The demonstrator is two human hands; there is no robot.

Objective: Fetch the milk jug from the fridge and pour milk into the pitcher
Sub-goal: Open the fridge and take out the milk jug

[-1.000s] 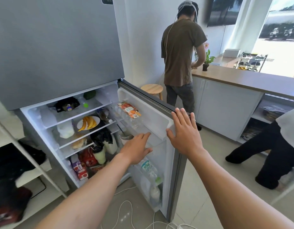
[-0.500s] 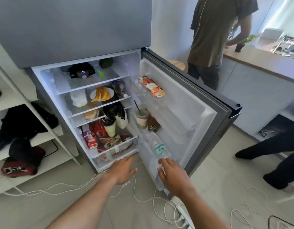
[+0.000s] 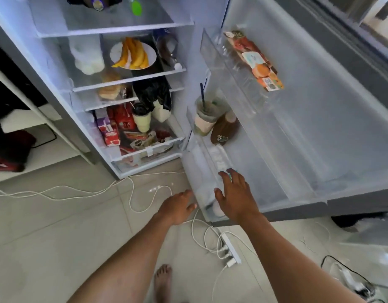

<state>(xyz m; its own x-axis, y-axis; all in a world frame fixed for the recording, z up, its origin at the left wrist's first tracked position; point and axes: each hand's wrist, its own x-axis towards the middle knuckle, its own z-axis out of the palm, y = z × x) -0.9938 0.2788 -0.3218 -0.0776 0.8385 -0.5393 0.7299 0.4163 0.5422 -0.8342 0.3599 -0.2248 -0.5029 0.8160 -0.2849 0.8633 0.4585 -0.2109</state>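
The fridge stands open, its door [image 3: 319, 106] swung to the right. In the bottom door bin [image 3: 195, 171] lie a clear water bottle [image 3: 219, 158] and a white-topped container [image 3: 217, 209], blurred. My right hand [image 3: 234, 193] reaches into this bin with fingers spread, over the water bottle's lower end and just above the white container, closed on nothing. My left hand [image 3: 177, 206] hovers open by the bin's outer corner. A whitish jug [image 3: 88, 55] stands on the second inner shelf, and another white jug [image 3: 160, 112] sits under a black bag. No pitcher is in view.
A power strip [image 3: 231, 250] and white cables [image 3: 132, 189] lie on the tiled floor beside my bare foot [image 3: 163, 278]. The door holds an iced drink cup [image 3: 205, 117], a brown bottle [image 3: 223, 130] and a juice carton [image 3: 256, 62]. Shelving with dark bags [image 3: 9, 147] stands left.
My view has dropped lower and closer to the fridge. My right hand has pushed further into the bottom door bin, and my left hand has shifted right toward the bin's corner.
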